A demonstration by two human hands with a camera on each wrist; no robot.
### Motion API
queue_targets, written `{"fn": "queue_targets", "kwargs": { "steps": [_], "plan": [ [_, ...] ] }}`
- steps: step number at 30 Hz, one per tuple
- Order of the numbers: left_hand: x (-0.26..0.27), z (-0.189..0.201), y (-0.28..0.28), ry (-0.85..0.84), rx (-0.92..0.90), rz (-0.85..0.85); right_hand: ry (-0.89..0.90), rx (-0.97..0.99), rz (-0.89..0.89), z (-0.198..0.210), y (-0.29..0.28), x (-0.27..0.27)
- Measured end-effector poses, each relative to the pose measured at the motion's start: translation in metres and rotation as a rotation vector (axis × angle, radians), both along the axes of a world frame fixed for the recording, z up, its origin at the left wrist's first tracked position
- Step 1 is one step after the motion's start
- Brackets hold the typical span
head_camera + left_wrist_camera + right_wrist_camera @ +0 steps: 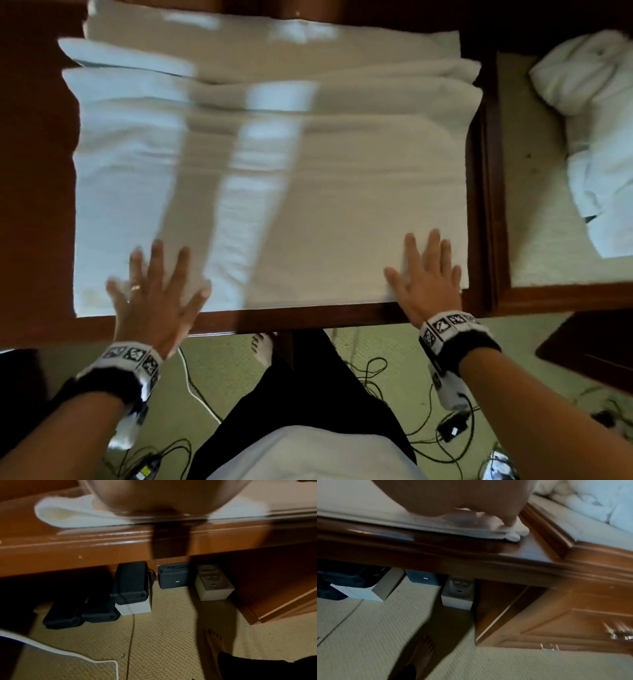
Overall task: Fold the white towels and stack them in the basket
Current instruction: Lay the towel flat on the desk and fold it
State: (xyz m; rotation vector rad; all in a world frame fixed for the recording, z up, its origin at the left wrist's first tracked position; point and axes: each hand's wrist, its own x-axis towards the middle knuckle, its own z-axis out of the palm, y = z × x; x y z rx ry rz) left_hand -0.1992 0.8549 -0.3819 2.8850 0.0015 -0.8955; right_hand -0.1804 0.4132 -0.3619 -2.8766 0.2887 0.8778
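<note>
Neither grip closes on anything: both hands lie flat, fingers straight and spread, pressing the near edge of the towel point(342, 192). Under the left hand point(156, 294) is the towel's near left part; a ring point(136, 287) shows on one of its fingers, and the heel of the palm reaches past the cloth onto the worktop point(37, 205) edge. Under the right hand point(426, 277) is the near right corner, where the right wrist view shows a fingertip point(511, 520) bearing down on the doubled cloth just inside the worktop's corner. Away from both palms the towel spreads white and flat across most of the worktop, crossed by bands of light and shadow. Beyond its far edge, further from the hands, more folded towels point(260, 58) lie in overlapping layers. Right of the right hand, past the worktop's raised wooden edge, a crumpled white heap point(596, 113) rests on a pale surface; whether it is towel or bedding I cannot tell. Both wrists wear black bands with white marker tags point(445, 325). Below the hands, under the worktop, dark cases point(130, 582) and pale boxes point(214, 586) stand on beige carpet point(171, 635), with a white cable point(68, 654) curling toward the left wrist and a bare foot point(214, 643) nearer the right. Black cords point(376, 373) trail on the floor around the person's dark trousers. No basket shows in any view.
</note>
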Motion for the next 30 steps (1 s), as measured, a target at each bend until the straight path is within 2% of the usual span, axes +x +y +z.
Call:
{"fn": "queue_targets", "kwargs": {
  "steps": [3, 7, 11, 14, 17, 19, 25, 28, 30],
  "plan": [
    [-0.033, -0.004, 0.011, 0.009, 0.031, -0.03, 0.001, -0.015, 0.017, -0.009, -0.015, -0.028],
    [-0.042, -0.002, 0.009, -0.05, 0.023, 0.077, -0.044, -0.027, -0.039, -0.008, -0.024, -0.035],
    [-0.043, -0.003, 0.006, -0.062, 0.04, 0.091, -0.052, -0.055, -0.069, 0.0, -0.02, -0.048],
    [-0.041, -0.01, -0.004, -0.13, 0.037, -0.117, -0.112, 0.039, 0.245, 0.001, 0.007, -0.052],
    [-0.042, -0.02, -0.004, -0.149, 0.038, -0.272, -0.017, 0.035, 0.459, -0.008, 0.026, -0.057],
    [-0.045, -0.022, -0.001, -0.182, 0.033, -0.292, -0.019, -0.028, 0.465, -0.016, 0.028, -0.06],
    [-0.076, -0.003, -0.003, -0.342, -0.006, -0.35, -0.262, 0.009, 0.54, -0.016, 0.011, -0.088],
    [-0.076, 0.007, 0.009, -0.251, 0.024, -0.383, -0.302, -0.072, 0.483, -0.004, -0.005, -0.082],
    [-0.066, 0.02, 0.015, -0.19, 0.06, -0.297, -0.275, -0.142, 0.381, 0.015, -0.011, -0.069]
  ]
}}
